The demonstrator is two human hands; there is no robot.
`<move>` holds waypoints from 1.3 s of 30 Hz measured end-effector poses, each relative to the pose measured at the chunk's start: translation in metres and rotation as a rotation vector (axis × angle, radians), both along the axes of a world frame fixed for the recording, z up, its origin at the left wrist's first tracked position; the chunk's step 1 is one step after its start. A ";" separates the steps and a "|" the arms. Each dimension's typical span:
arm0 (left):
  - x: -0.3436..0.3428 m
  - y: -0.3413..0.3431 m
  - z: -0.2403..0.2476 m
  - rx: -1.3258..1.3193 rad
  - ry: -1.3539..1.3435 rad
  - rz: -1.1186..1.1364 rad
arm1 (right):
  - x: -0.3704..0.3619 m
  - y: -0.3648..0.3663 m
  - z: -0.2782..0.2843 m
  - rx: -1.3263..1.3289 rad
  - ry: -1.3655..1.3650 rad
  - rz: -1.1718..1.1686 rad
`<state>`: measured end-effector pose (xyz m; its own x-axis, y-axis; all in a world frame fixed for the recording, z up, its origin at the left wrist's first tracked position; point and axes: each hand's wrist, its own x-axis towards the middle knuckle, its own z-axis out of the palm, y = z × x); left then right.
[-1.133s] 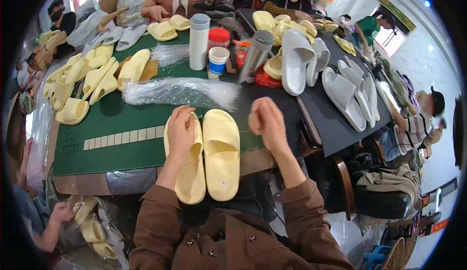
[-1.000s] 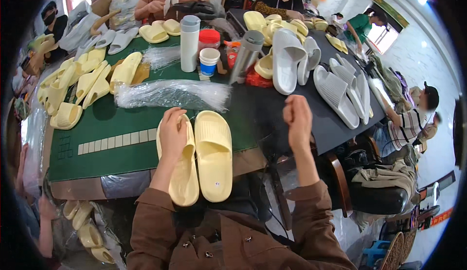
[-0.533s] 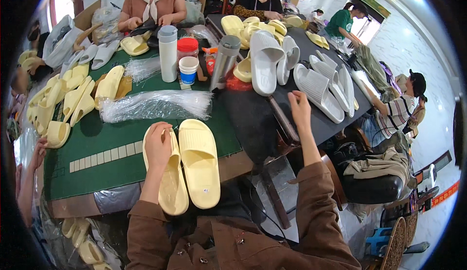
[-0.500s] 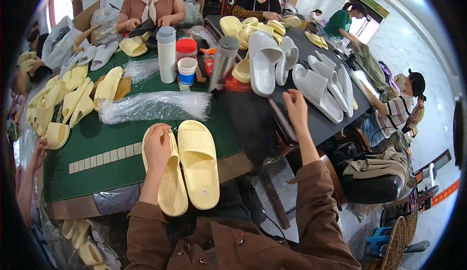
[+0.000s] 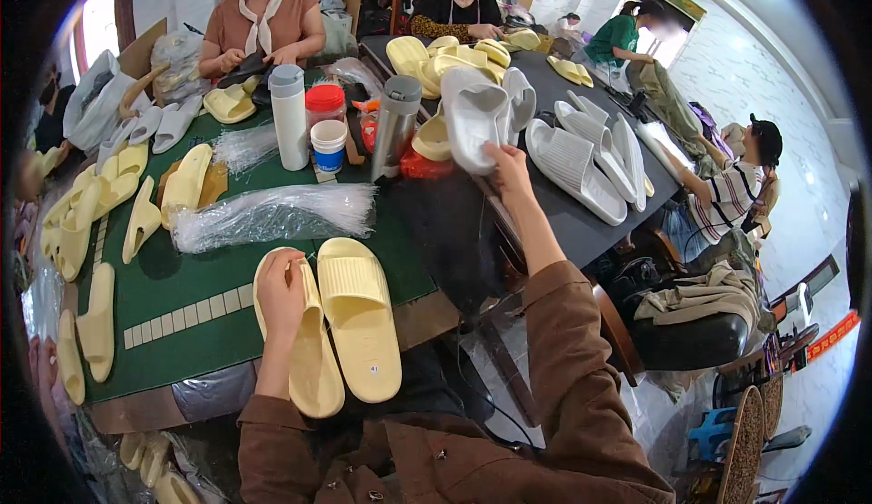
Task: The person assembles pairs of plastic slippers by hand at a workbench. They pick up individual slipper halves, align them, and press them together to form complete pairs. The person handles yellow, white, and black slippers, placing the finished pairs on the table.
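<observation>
Along the left side of the green table (image 5: pixel 195 354), loose yellow slippers (image 5: pixel 96 322) lie scattered; others below it (image 5: pixel 174 488) are cut off by the lower edge. Farther right, the left hand (image 5: pixel 282 292) rests with bent fingers on a yellow slipper (image 5: pixel 316 372), hiding much of its strap — whether it grips, I cannot tell. Just beside it, a second yellow slipper (image 5: pixel 363 327) shows whole. Right of that, the right hand (image 5: pixel 511 172) touches a grey slipper's (image 5: pixel 472 123) near end with its thumb — the other fingers partly hidden, their hold unclear.
</observation>
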<state>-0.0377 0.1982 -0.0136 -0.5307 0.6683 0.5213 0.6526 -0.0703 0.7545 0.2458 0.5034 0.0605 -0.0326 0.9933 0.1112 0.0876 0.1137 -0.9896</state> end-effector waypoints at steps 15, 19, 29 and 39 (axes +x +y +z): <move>0.035 -0.049 0.065 0.112 0.178 -0.054 | 0.088 -0.109 0.104 0.432 0.560 0.404; 0.074 -0.088 0.048 -0.225 0.290 -0.100 | 0.072 -0.159 0.114 0.382 0.704 0.321; 0.091 -0.086 0.008 -0.362 0.545 0.044 | 0.075 -0.225 0.120 0.298 0.803 0.735; -0.009 -0.148 -0.013 -0.389 0.575 0.340 | 0.020 -0.268 0.058 -0.053 0.679 0.790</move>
<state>-0.0471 0.0500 -0.0264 -0.4563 0.7084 0.5385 0.8877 0.4047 0.2197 0.2663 0.2351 0.1183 -0.6221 0.7204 0.3065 -0.5697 -0.1481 -0.8084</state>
